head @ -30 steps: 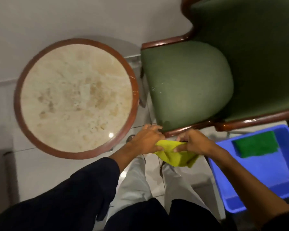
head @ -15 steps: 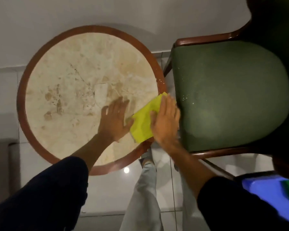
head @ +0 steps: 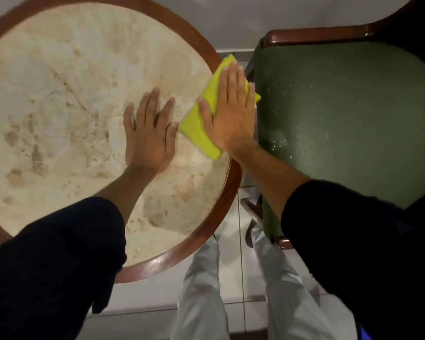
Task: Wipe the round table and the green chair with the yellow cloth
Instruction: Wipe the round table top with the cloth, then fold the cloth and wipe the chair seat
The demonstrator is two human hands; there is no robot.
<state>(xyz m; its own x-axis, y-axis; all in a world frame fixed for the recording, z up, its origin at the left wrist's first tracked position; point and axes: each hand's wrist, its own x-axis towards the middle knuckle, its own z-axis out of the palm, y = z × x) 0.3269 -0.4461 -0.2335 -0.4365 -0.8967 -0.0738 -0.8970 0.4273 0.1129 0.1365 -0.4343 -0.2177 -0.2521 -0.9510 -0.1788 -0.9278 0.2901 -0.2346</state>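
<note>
The round table (head: 59,99) has a pale marbled top and a red-brown wooden rim. My left hand (head: 150,133) lies flat on the top with fingers spread and holds nothing. My right hand (head: 228,111) presses flat on the folded yellow cloth (head: 199,128) at the table's right edge, so part of the cloth is hidden under the palm. The green chair (head: 341,119), with a padded seat and dark wooden frame, stands right beside the table; pale specks dot its seat.
A white wall runs behind the table and chair. Pale floor tiles (head: 233,285) show between them, with my light trouser legs (head: 201,298) below. A narrow gap separates the table rim from the chair's armrest (head: 312,36).
The cloth went from being held in both hands near my legs onto the table. Since half a second ago, my right hand has pushed it further up along the right rim; the view moved closer.
</note>
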